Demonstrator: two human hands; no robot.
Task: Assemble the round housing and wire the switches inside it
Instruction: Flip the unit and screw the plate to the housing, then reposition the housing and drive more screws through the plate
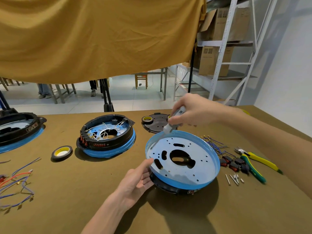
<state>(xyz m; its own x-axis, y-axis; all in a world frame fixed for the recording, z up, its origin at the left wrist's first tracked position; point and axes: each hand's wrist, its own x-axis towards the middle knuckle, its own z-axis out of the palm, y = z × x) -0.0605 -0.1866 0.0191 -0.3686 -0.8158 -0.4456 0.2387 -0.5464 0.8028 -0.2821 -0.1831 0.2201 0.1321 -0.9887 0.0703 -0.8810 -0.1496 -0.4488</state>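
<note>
A round housing [199, 174], a blue-rimmed metal plate over a black ring, sits tilted on the table in front of me. My left hand [136, 181] holds its near-left rim, thumb on the plate's edge and fingers under the ring. My right hand [190, 112] grips a white-handled screwdriver [170, 125] whose tip reaches down inside the plate at its far-left wall. Black rocker switches [234, 163] with blue wires [215, 145] lie just right of the housing. Several screws [234, 179] lie near them.
A wired housing [108, 137] stands at centre left, another [18, 130] at far left. A tape roll [62, 152] lies between them, a black lid [156, 123] with a second roll [147, 119] behind. Yellow-green pliers [253, 163] lie right. Loose wires [16, 186] lie left.
</note>
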